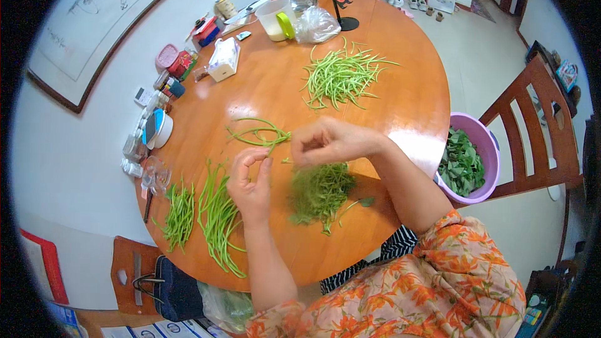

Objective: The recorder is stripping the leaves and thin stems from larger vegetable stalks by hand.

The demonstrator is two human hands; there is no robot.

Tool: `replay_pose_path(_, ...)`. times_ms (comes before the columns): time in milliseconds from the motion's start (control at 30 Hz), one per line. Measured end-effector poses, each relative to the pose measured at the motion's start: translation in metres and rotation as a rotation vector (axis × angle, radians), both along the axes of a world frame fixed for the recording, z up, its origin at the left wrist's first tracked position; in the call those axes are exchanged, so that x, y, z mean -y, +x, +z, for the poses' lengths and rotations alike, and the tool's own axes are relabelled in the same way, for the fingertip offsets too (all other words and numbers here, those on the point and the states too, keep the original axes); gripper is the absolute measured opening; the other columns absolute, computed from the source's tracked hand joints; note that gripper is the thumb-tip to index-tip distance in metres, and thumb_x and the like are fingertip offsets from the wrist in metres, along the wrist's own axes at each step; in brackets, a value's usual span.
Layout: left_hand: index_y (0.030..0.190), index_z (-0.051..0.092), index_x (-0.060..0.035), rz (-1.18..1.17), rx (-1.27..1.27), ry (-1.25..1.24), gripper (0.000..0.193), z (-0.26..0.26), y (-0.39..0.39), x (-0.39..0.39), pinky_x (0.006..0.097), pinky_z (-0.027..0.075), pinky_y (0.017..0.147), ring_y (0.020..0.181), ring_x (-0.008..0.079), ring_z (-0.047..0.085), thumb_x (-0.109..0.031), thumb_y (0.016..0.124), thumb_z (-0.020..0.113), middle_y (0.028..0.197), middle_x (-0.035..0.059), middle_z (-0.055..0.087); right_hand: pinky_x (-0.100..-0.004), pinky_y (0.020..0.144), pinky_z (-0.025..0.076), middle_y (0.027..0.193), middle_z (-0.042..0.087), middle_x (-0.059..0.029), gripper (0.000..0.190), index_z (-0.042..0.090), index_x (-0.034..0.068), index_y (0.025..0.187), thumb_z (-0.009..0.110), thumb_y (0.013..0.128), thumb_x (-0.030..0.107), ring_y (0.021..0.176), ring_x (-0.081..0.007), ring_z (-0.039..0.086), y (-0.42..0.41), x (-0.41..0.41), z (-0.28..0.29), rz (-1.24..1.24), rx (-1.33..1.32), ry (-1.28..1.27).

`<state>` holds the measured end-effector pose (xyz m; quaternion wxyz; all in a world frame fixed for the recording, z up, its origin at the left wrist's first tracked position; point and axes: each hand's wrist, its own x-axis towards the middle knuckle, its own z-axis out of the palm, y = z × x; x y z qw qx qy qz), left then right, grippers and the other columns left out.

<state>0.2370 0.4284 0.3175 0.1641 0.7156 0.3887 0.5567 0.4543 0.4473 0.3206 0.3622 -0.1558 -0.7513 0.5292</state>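
A thin green vegetable stem (271,149) is pinched between the thumb and forefinger of my left hand (249,183). Close to its right, my right hand (328,143) has curled fingers; whether anything thin is between them cannot be made out. Several loose stems (256,138) lie looped on the wooden table just beyond both hands. Below my right hand is a tangled pile of darker green trimmings (324,192), partly blurred. Long stems (218,225) lie bunched left of my left forearm, with a shorter bunch (181,218) farther left. A loose heap of pale green stems (345,75) lies beyond my right hand.
The round wooden table (277,89) carries a measuring jug (273,16), a plastic bag (317,26), a black stand (347,23) and a tissue box (224,59). Jars and containers line the wall side. A purple bucket (490,169) of leaves stands by a wooden chair (530,108).
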Motion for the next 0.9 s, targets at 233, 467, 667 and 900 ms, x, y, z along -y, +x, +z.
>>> replay_pose_path(233,0.082,0.063,-0.0039,0.02,-0.232,0.164,0.012,0.002,0.001,0.0,0.0359,0.045,0.083,0.088,0.0252,0.06,0.0,0.073,0.07,0.086,0.0089,0.064,-0.0225,0.055,0.041,0.073,0.057,0.0019,0.022,0.06,0.005,0.08,0.055,0.088,0.025,0.062,-0.007,0.05,-0.002,0.002,0.008,-0.245,-0.064,-0.198)
replay_pose_path(467,0.082,0.063,-0.0056,0.074,-0.39,0.286,0.013,0.011,0.001,0.002,0.0358,0.044,0.085,0.09,0.0247,0.059,0.0,0.072,0.07,0.086,0.0062,0.064,-0.0242,0.053,0.035,0.063,0.046,0.0014,0.01,0.054,0.0,0.071,0.051,0.074,0.009,0.062,-0.0055,0.042,-0.003,-0.003,0.0,-0.306,0.037,0.023)
replay_pose_path(667,0.081,0.064,-0.0092,0.19,-0.465,0.347,0.017,0.007,0.005,0.002,0.037,0.039,0.085,0.092,0.0241,0.059,-0.003,0.068,0.073,0.085,0.0041,0.064,-0.0297,0.048,0.038,0.055,0.048,-0.003,0.014,0.056,-0.001,0.068,0.055,0.073,0.012,0.055,-0.009,0.046,-0.008,-0.003,-0.003,-0.431,0.09,0.038)
replay_pose_path(900,0.081,0.064,-0.0076,0.149,-0.376,0.201,0.017,-0.002,0.008,0.003,0.0369,0.042,0.084,0.089,0.025,0.06,-0.002,0.068,0.073,0.085,0.005,0.064,-0.0248,0.051,0.034,0.062,0.046,0.0016,0.009,0.055,-0.001,0.073,0.055,0.074,0.008,0.06,-0.0054,0.043,-0.02,0.001,-0.003,-0.438,-0.089,0.04)
